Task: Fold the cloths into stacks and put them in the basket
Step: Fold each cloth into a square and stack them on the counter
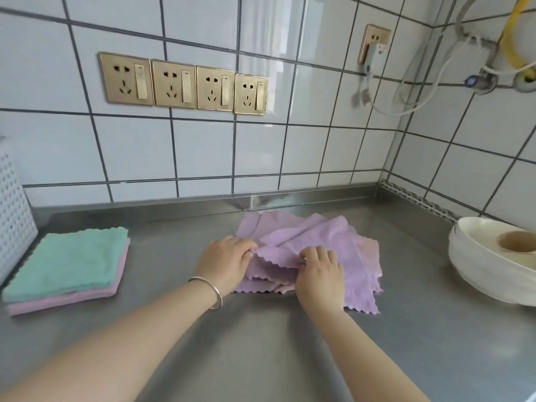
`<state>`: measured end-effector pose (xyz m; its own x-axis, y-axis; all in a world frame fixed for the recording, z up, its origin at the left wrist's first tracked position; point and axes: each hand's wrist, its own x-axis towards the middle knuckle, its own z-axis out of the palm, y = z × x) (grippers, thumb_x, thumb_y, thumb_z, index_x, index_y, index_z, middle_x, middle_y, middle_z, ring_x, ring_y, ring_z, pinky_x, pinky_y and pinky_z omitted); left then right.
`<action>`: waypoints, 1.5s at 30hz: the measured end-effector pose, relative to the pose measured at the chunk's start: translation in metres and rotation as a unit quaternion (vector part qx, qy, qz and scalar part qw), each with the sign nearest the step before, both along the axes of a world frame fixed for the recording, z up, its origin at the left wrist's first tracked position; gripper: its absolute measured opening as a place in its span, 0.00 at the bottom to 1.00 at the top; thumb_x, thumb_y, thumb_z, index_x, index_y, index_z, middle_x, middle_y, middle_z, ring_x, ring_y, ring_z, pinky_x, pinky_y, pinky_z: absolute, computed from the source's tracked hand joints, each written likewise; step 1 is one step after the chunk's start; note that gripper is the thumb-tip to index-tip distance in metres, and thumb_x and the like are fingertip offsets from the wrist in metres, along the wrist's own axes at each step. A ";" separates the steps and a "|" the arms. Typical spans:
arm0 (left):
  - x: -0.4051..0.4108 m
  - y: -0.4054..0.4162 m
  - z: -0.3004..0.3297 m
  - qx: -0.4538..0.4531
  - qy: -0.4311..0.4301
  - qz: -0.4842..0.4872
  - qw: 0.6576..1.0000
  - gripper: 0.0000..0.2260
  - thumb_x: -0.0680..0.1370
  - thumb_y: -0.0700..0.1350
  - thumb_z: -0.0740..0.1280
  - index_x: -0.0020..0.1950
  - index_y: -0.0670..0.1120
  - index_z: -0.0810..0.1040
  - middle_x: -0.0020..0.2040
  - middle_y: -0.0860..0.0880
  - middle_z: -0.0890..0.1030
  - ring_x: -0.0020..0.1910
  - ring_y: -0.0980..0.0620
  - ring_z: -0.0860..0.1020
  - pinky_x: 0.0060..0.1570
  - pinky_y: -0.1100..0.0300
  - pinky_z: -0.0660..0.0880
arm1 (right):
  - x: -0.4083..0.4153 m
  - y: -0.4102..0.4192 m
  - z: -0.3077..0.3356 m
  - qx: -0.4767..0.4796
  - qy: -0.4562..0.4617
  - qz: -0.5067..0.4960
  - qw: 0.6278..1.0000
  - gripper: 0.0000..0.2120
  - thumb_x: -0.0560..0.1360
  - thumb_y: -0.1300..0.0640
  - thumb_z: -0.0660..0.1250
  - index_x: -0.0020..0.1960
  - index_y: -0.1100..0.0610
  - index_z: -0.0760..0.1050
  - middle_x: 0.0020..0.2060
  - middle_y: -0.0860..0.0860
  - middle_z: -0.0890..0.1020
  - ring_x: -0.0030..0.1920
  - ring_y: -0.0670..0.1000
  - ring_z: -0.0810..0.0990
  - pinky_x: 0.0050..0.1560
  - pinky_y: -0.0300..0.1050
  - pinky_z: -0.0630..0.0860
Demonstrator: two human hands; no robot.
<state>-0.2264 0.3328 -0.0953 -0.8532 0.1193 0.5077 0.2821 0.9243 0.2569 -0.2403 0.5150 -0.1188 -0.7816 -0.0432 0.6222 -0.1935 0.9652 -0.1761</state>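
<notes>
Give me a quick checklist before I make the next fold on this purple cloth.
1. Left hand pinching the purple cloth edge: ok.
2. Right hand pinching the same edge: ok.
3. Cloth lying flat: not ok, it is bunched and creased.
4. Only one layer picked up: cannot tell, more cloths lie under it.
5. Bare counter in front to fold on: ok.
6. Finished stack out of the way at left: ok.

Brushed steel counter (pixel 261 343); fluffy lilac cloths (pixel 333 236); glossy tiles (pixel 203 149).
</notes>
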 end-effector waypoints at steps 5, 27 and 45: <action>0.003 0.021 0.036 0.024 0.070 -0.007 0.997 0.12 0.73 0.50 0.58 0.40 0.50 0.81 0.37 0.50 0.84 0.38 0.46 0.80 0.36 0.59 0.72 | 0.022 -0.029 0.025 -0.009 0.079 0.058 0.995 0.13 0.62 0.49 0.61 0.41 0.56 0.76 0.34 0.51 0.78 0.34 0.56 0.75 0.32 0.45 0.69; 0.157 -0.132 0.196 -0.085 0.049 0.128 0.987 0.08 0.78 0.49 0.61 0.50 0.55 0.80 0.47 0.51 0.83 0.44 0.48 0.76 0.41 0.59 0.70 | 0.087 0.014 0.184 -0.032 -0.005 0.074 0.997 0.09 0.76 0.59 0.61 0.50 0.55 0.80 0.41 0.58 0.83 0.40 0.60 0.78 0.36 0.46 0.71; 0.340 -0.263 0.175 0.002 0.025 0.096 0.995 0.02 0.73 0.49 0.69 0.42 0.55 0.81 0.45 0.64 0.81 0.49 0.63 0.77 0.51 0.76 0.67 | 0.197 -0.109 0.165 -0.113 -0.114 0.259 0.952 0.09 0.77 0.61 0.62 0.50 0.52 0.80 0.37 0.54 0.82 0.36 0.55 0.79 0.31 0.40 0.72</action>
